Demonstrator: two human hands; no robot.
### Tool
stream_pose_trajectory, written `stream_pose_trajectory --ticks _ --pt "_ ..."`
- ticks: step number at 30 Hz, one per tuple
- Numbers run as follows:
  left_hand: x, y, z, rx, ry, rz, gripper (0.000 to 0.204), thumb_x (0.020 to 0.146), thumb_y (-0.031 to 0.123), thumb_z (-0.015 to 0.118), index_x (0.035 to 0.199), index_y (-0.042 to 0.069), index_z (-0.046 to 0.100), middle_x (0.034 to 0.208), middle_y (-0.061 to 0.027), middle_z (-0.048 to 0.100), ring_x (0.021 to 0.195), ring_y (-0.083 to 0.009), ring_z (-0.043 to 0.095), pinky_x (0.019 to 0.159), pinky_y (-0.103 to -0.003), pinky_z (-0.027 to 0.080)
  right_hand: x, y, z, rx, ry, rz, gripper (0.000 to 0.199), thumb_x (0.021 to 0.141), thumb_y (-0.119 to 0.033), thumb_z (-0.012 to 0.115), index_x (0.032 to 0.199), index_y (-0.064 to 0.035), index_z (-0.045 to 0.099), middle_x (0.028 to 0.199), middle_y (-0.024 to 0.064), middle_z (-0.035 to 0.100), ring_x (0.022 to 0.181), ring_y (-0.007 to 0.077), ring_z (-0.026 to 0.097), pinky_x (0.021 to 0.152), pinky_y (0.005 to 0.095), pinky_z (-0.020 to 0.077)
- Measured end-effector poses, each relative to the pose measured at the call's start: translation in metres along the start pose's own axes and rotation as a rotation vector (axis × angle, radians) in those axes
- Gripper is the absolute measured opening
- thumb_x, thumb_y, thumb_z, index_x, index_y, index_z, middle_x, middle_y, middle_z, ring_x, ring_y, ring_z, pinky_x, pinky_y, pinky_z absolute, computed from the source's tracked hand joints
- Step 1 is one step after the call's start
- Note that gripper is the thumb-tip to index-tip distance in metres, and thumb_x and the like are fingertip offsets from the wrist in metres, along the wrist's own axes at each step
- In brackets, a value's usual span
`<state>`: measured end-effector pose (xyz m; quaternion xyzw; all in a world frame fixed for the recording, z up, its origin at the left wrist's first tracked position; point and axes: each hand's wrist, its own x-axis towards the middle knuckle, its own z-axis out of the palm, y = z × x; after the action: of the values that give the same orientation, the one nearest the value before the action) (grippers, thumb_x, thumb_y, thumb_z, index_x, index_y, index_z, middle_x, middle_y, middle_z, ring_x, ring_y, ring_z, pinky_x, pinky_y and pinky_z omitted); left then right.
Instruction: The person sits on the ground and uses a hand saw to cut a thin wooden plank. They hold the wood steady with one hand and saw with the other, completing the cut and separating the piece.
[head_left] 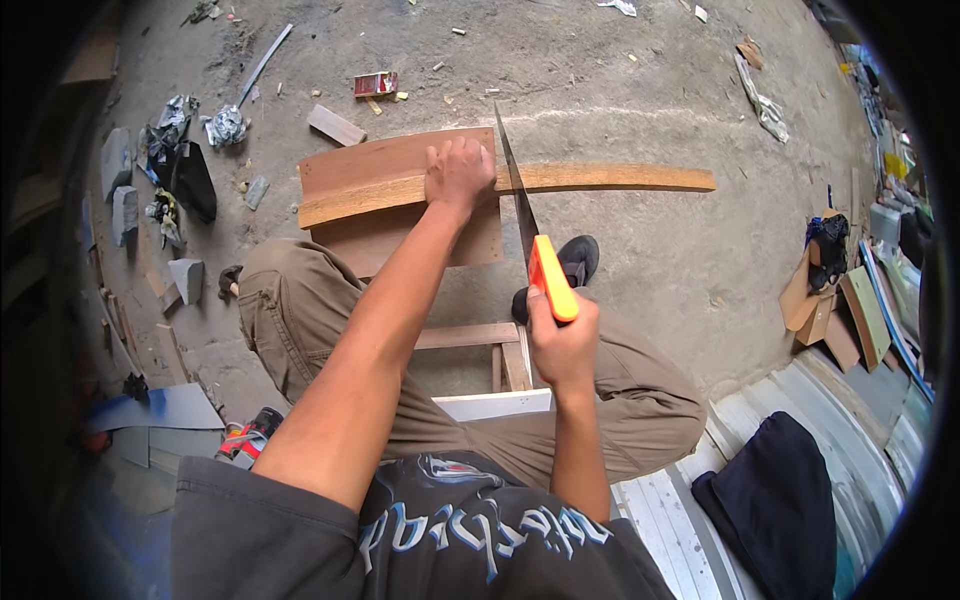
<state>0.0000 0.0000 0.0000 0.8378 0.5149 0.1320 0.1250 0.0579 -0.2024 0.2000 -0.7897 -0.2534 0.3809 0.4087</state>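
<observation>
My right hand (pixel 566 345) is closed round the orange and yellow handle of a handsaw (pixel 518 190). The saw's dark blade points away from me and crosses a long wooden strip (pixel 620 177) just right of my left hand. That strip lies across a brown wooden board (pixel 400 255), its right part sticking out past the board's edge. My left hand (pixel 460 178) presses down on the strip near the board's right edge, fingers curled over it. Whether the teeth have cut into the wood cannot be made out.
A small wood block (pixel 337 126) and a red box (pixel 375 85) lie beyond the board. Concrete chunks (pixel 124 213) and a black bag (pixel 190 180) are at left. A wooden frame (pixel 470 337) sits between my legs. Dark cloth (pixel 775 505) lies at lower right, cardboard (pixel 803 295) above it.
</observation>
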Motion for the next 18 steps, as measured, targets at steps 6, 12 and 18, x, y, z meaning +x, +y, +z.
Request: stream_pose_trajectory --ticks 6,12,18 --pt "-0.019 0.006 -0.004 -0.030 -0.068 -0.064 0.028 0.089 0.030 0.054 0.080 0.009 0.070 0.085 -0.0109 0.069 0.085 -0.0291 0.064 0.080 -0.044 0.042 -0.033 0.024 -0.004 0.050 -0.096 -0.048 0.022 0.092 -0.019 0.069 0.091 0.0014 0.060 0.062 0.0045 0.057 0.056 0.0084 0.050 0.052 0.0270 0.0407" --pt "-0.005 0.008 -0.008 -0.077 -0.153 -0.157 0.034 0.091 0.031 0.050 0.078 0.009 0.072 0.088 -0.0103 0.071 0.088 -0.0281 0.065 0.084 -0.043 0.041 -0.055 0.071 0.011 -0.032 0.112 -0.237 0.039 0.094 -0.028 0.069 0.118 0.0004 0.057 0.081 0.0147 0.066 0.069 0.0273 0.067 0.066 0.0348 0.0526" --pt "-0.013 0.009 -0.004 0.011 -0.094 -0.116 0.033 0.091 0.029 0.050 0.077 0.009 0.072 0.088 -0.0107 0.071 0.089 -0.0265 0.065 0.084 -0.042 0.041 -0.037 0.003 0.000 -0.142 0.131 -0.135 0.026 0.095 -0.019 0.067 0.109 0.0000 0.056 0.081 0.0199 0.066 0.072 0.0379 0.069 0.064 0.0388 0.0525"
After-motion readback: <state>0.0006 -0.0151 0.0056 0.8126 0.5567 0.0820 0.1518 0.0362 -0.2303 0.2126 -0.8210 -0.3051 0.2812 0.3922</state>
